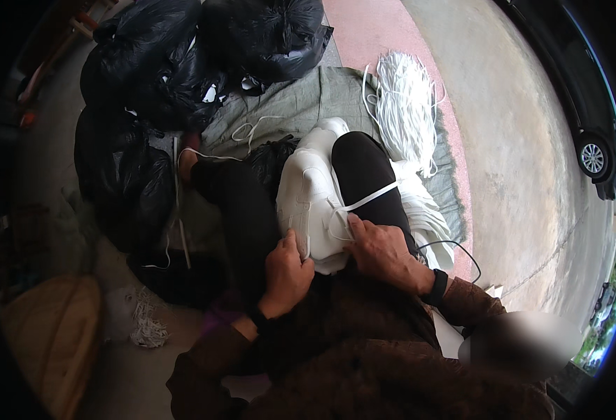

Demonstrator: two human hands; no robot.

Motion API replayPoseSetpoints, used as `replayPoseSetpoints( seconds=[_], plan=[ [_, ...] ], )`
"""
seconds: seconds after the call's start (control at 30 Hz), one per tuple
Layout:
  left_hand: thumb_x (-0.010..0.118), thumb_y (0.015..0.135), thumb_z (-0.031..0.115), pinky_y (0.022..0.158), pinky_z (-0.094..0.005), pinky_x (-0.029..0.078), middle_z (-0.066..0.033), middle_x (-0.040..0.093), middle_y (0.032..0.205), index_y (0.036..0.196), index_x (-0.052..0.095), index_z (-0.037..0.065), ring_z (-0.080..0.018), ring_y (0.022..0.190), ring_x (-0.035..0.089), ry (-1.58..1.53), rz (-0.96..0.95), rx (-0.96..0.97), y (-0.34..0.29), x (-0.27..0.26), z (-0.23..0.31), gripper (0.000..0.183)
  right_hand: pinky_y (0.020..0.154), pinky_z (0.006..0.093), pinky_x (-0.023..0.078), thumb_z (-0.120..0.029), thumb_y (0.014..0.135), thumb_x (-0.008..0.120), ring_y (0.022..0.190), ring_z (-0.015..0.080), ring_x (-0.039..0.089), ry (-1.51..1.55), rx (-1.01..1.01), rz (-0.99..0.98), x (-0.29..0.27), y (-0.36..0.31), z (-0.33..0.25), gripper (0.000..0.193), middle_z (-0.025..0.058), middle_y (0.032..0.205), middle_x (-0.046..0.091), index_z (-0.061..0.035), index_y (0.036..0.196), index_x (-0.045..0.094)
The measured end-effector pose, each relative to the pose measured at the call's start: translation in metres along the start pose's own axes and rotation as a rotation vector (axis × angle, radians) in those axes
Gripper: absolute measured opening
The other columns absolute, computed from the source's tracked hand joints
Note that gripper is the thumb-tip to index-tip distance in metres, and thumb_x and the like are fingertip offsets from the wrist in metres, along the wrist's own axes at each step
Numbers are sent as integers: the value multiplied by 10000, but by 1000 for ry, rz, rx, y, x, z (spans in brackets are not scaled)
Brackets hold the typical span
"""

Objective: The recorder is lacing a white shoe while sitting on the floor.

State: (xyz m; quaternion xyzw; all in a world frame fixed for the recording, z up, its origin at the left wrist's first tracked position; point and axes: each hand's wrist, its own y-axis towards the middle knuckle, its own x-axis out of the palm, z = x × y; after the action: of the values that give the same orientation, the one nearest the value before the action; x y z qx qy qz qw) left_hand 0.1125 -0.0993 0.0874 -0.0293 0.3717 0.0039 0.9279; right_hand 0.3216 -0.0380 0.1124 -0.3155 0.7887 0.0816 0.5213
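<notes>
White lace-up shoe (301, 183): between my knees, long axis running away from me, ahead of both hands.
Left hand (289, 274): gripping its near left edge.
Right hand (381, 253): bunched around white lace (371, 197).

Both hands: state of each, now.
Left hand: closed on the edge of the white shoe upper.
Right hand: curled at the white lace; exact grip cannot be told.
</notes>
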Motion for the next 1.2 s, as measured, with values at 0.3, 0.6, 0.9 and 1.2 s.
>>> replayPoseSetpoints(
  seconds=[0.3,0.6,0.9,1.2],
  plan=[
    [583,705,12,739,-501,527,-314,634,907,1173,540,-204,-464,813,645,18,65,11,11,8,-2,517,578,483,536,-101,767,655,632,397,665,182,-84,117,14,15,25,334,209,703,656,52,1016,495],
    [613,691,18,692,-450,572,-337,636,930,1166,508,-267,-436,744,680,252,-172,83,10,0,11,564,533,436,528,-58,809,610,643,372,657,51,-141,61,38,14,-3,484,187,705,627,120,1241,481],
    [657,924,402,921,-383,501,-247,637,1168,1408,462,-27,-275,1086,630,-777,-122,164,41,-71,59,676,527,435,503,-202,918,645,613,330,633,381,-369,131,-77,-1,-55,216,107,680,581,-57,827,513],
    [438,1063,310,478,-318,259,-12,352,562,711,419,96,-125,453,282,-1681,-398,-158,-23,-138,32,413,556,464,450,-218,897,627,673,375,600,347,-607,583,-141,15,-22,214,139,695,558,-33,831,542]
  ],
)
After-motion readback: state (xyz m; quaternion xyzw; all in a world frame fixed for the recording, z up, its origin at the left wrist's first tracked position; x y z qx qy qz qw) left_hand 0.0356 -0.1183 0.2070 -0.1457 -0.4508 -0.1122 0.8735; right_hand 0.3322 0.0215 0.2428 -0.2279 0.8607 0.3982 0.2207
